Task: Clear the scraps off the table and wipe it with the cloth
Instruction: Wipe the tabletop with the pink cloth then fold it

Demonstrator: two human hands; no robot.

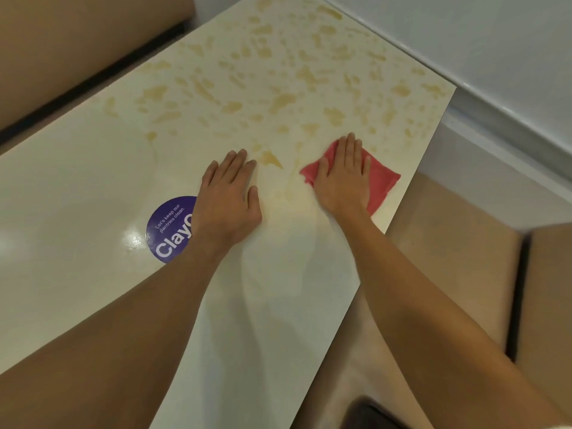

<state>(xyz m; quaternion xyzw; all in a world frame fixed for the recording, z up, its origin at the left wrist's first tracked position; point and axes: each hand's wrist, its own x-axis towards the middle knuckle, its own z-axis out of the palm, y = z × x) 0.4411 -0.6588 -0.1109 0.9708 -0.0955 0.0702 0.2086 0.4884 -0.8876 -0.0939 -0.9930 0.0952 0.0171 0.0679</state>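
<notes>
Cloth (382,181), pinkish red and folded into a rough square, lies on the pale cream table (77,181) close to its right edge. The right hand (343,178) presses flat on the cloth, fingers straight and together, covering its left half. The left hand (230,196) lies flat on the bare tabletop beside it, palm down, fingers straight and slightly spread, holding nothing.

Yellow-brown blotches (278,100) are scattered over the whole far half of the table, up to its far and right edges. One larger blotch (270,158) sits just ahead of the gap between the two hands. Faint streaks show on the surface between the forearms.

A round purple sticker (168,230) reading "Let's keep our pantries clean" is stuck to the table just left of the left wrist, which hides its right edge. A tan padded bench (77,41) runs along the far left side, another tan seat (448,236) lies below the table's right edge, and a pale grey wall (464,32) rises beyond.
</notes>
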